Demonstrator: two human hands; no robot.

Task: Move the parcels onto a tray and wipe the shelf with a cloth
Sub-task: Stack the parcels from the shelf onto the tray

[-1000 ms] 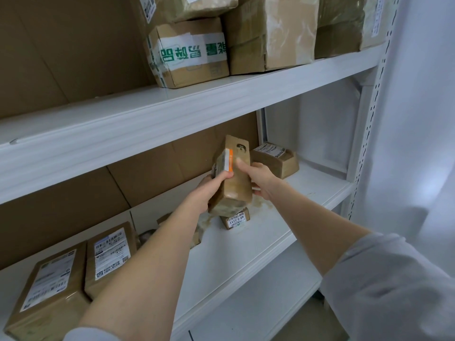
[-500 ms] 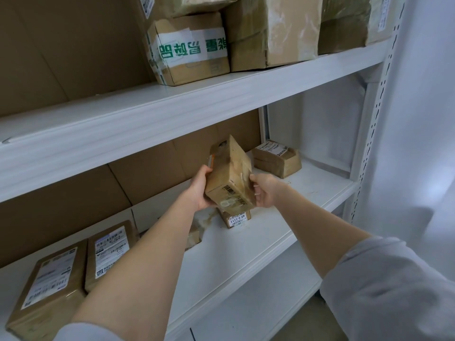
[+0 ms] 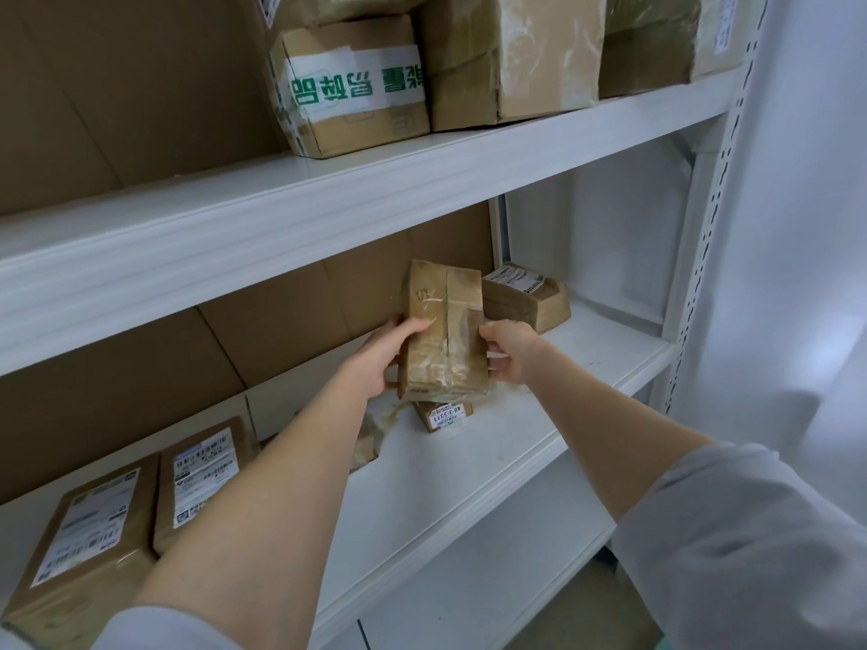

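Both hands clasp a tall brown tape-wrapped cardboard parcel [image 3: 443,333] above the white metal middle shelf [image 3: 469,466]: left hand [image 3: 382,356] gripping its left edge, right hand [image 3: 509,351] its right. Directly beneath lies a small labelled carton [image 3: 443,415]. Behind sits a squat brown box [image 3: 528,297]; two flat labelled parcels [image 3: 140,513] lie at far left.
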